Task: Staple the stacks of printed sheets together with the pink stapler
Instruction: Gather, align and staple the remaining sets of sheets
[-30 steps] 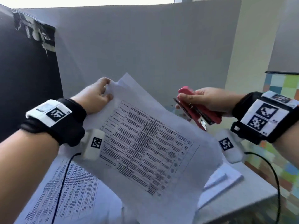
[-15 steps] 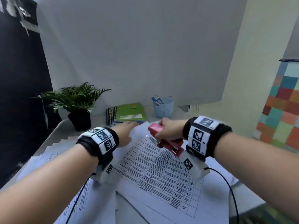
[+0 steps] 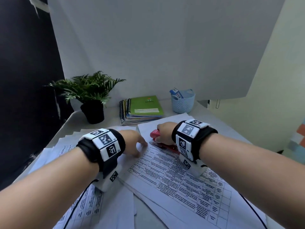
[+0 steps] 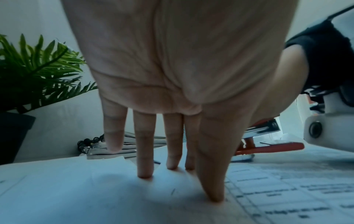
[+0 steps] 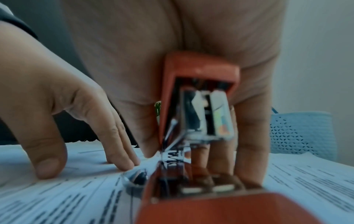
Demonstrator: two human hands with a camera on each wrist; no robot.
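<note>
the right hand [image 3: 165,132] curled around the pink stapler [image 3: 156,134], palm on its top, fingers down its far side; its base lay on the printed sheets [image 3: 178,176]. just left of that grip the left hand [image 3: 133,141] pressed straight fingertips [image 4: 144,174] onto the same sheets. beyond the grip stood a blue basket [image 3: 182,103], notebooks [image 3: 143,109] and a plant [image 3: 89,90].

I am seeing my right hand [image 5: 201,50] gripping the pink stapler [image 5: 199,106], its mouth gaping over the printed sheets [image 5: 67,201]. To its left, my left hand [image 5: 47,109] is pressing fingertips [image 5: 126,165] on the paper. A blue basket [image 5: 302,134] is standing to the right.
</note>
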